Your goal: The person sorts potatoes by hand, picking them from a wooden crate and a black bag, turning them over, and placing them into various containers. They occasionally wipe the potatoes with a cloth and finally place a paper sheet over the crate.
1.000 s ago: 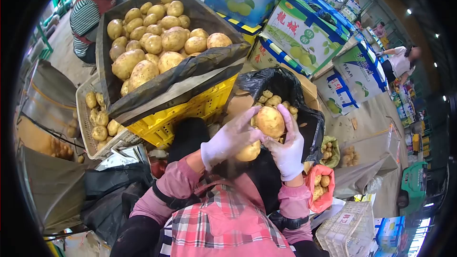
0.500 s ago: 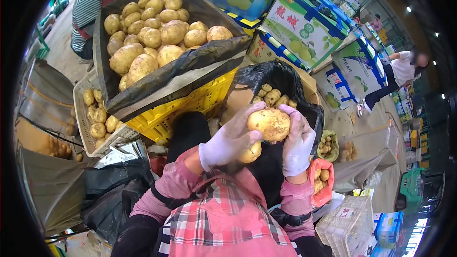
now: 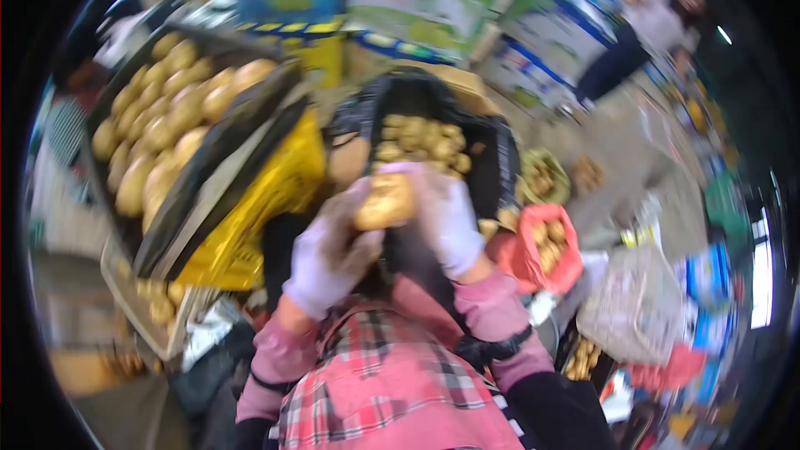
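A large potato (image 3: 385,202) is held in front of me between both hands. My left hand (image 3: 327,254), in a pale lilac glove, is closed on its left and lower side. My right hand (image 3: 446,215), gloved alike, has its fingers over the potato's upper right side. Motion blur softens both hands. Just beyond them stands a box lined with a black plastic bag (image 3: 485,162), with several smaller potatoes (image 3: 421,140) inside. No second potato shows in my left hand; its palm is hidden.
On the left, a dark-lined bin (image 3: 212,162) of large potatoes rests above a yellow crate (image 3: 271,200). To the right are a red bag (image 3: 569,265) and a green bag (image 3: 560,192) of potatoes, and a white basket (image 3: 633,308). Fruit cartons (image 3: 417,0) stand behind; a person (image 3: 637,42) is at upper right.
The view has swung to the right, so the bin sits farther left and the red bag shows more fully. The smaller potato under the left hand is out of sight. The large potato remains held.
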Motion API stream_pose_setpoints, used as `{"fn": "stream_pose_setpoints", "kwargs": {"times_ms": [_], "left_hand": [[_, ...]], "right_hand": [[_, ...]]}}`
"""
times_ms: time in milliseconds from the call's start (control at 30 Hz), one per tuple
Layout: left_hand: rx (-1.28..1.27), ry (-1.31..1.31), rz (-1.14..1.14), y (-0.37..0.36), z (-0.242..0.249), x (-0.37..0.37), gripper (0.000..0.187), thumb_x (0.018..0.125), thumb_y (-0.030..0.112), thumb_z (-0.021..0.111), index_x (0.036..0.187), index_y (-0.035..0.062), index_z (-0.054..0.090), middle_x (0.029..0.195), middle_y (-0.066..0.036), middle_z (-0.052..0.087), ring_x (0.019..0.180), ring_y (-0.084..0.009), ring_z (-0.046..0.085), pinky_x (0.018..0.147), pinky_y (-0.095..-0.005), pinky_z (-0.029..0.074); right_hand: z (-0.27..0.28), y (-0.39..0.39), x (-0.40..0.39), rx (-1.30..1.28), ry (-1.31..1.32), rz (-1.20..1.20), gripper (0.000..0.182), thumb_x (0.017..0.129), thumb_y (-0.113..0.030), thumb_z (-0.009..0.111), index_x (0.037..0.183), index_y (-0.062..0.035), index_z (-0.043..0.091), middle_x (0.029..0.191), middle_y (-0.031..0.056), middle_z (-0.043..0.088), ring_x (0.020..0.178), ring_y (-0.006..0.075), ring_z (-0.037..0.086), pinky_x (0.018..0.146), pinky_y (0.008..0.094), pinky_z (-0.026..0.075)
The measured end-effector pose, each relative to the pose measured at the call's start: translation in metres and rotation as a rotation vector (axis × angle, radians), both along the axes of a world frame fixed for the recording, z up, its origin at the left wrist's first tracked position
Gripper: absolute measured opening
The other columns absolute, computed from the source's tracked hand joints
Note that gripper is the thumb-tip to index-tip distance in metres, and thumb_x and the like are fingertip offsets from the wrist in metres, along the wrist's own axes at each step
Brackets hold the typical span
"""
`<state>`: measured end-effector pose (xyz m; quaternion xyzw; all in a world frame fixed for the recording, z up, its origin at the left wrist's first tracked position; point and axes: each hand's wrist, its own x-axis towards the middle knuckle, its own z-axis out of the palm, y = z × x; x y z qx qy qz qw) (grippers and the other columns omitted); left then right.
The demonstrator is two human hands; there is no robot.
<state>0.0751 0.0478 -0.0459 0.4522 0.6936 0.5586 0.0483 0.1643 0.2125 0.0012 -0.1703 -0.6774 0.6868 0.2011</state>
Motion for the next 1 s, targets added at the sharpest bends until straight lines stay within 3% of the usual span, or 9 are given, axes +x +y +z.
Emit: {"fn": "stream_pose_setpoints", "kwargs": {"times_ms": [167, 300, 467, 533, 567, 633, 767, 867, 1000], "left_hand": [[0.208, -0.577, -0.168, 0.025, -0.017, 0.020, 0.056, 0.097, 0.004, 0.059, 0.149, 0.0024, 0.040, 0.117, -0.014, 0.061, 0.095, -0.0208, 0.067, 0.074, -0.0313, 0.058], [0.128, -1.397, -0.144, 0.026, -0.031, 0.008, 0.049, 0.104, 0.043, 0.048, 0.135, 0.0051, 0.055, 0.113, -0.014, 0.065, 0.091, -0.0238, 0.068, 0.073, -0.0363, 0.062], [0.435, -1.714, -0.394, 0.024, -0.069, -0.004, 0.051, 0.104, 0.044, 0.048, 0.131, 0.0025, 0.057, 0.122, -0.019, 0.065, 0.109, -0.0385, 0.066, 0.089, -0.0504, 0.060], [0.470, -1.731, -0.393, 0.024, -0.052, 0.001, 0.059, 0.103, 0.047, 0.047, 0.138, -0.0008, 0.051, 0.130, -0.022, 0.061, 0.122, -0.0439, 0.058, 0.097, -0.0587, 0.054], [0.487, -1.687, -0.375, 0.022, -0.048, 0.003, 0.062, 0.103, 0.049, 0.047, 0.141, -0.0002, 0.048, 0.135, -0.023, 0.057, 0.127, -0.0447, 0.054, 0.098, -0.0603, 0.053], [0.538, -1.641, -0.347, 0.022, -0.038, 0.006, 0.069, 0.101, 0.055, 0.046, 0.144, 0.0016, 0.046, 0.140, -0.018, 0.054, 0.128, -0.0396, 0.055, 0.099, -0.0622, 0.051], [0.625, -1.504, -0.365, 0.029, -0.021, 0.010, 0.074, 0.100, 0.062, 0.041, 0.144, 0.0033, 0.046, 0.140, -0.015, 0.054, 0.127, -0.0356, 0.056, 0.103, -0.0581, 0.048], [0.618, -1.269, -0.265, 0.036, -0.012, 0.017, 0.072, 0.101, 0.063, 0.039, 0.143, 0.0044, 0.046, 0.139, -0.013, 0.054, 0.125, -0.0322, 0.057, 0.103, -0.0509, 0.049], [0.356, -0.765, -0.141, 0.034, -0.002, 0.021, 0.049, 0.106, 0.040, 0.047, 0.140, 0.0040, 0.047, 0.137, -0.010, 0.053, 0.121, -0.0219, 0.057, 0.099, -0.0357, 0.051]], "right_hand": [[-0.027, 0.025, 0.039, -0.226, 0.061, -0.086, 0.042, 0.095, -0.034, 0.070, 0.126, -0.0056, 0.061, 0.113, 0.0064, 0.066, 0.092, 0.0133, 0.066, 0.064, 0.0251, 0.057], [-0.067, 0.105, 0.106, -0.274, 0.285, -0.656, 0.040, 0.094, -0.030, 0.072, 0.126, -0.0083, 0.060, 0.115, 0.0088, 0.065, 0.097, 0.0163, 0.068, 0.067, 0.0283, 0.058], [-0.185, 0.264, 0.244, 0.629, -0.378, -1.250, 0.046, 0.092, -0.022, 0.074, 0.127, 0.0026, 0.058, 0.112, 0.0111, 0.067, 0.100, 0.0203, 0.063, 0.091, 0.0315, 0.051], [-0.232, 0.301, 0.281, 0.514, -0.349, -1.048, 0.042, 0.091, -0.020, 0.068, 0.126, 0.0018, 0.059, 0.112, 0.0152, 0.067, 0.105, 0.0276, 0.064, 0.094, 0.0361, 0.050], [-0.292, 0.341, 0.318, 1.030, -0.830, -0.895, 0.047, 0.091, -0.022, 0.067, 0.131, 0.0010, 0.058, 0.117, 0.0198, 0.068, 0.107, 0.0304, 0.065, 0.094, 0.0370, 0.051], [-0.335, 0.377, 0.331, 0.868, -1.282, -0.512, 0.045, 0.096, -0.022, 0.061, 0.137, -0.0023, 0.058, 0.130, 0.0260, 0.062, 0.110, 0.0312, 0.065, 0.093, 0.0366, 0.052], [-0.230, 0.340, 0.213, 0.643, -0.375, -0.663, 0.040, 0.097, -0.015, 0.061, 0.134, -0.0021, 0.060, 0.122, 0.0169, 0.068, 0.099, 0.0248, 0.069, 0.085, 0.0351, 0.054], [-0.057, 0.158, 0.091, 0.171, -0.118, -0.241, 0.040, 0.097, -0.012, 0.063, 0.136, -0.0047, 0.059, 0.127, 0.0117, 0.065, 0.095, 0.0161, 0.069, 0.077, 0.0273, 0.055], [-0.038, 0.028, 0.029, -0.115, -0.055, 0.356, 0.067, 0.097, -0.014, 0.066, 0.155, -0.0062, 0.033, 0.140, 0.0121, 0.056, 0.089, 0.0102, 0.066, 0.072, 0.0229, 0.053]]}}
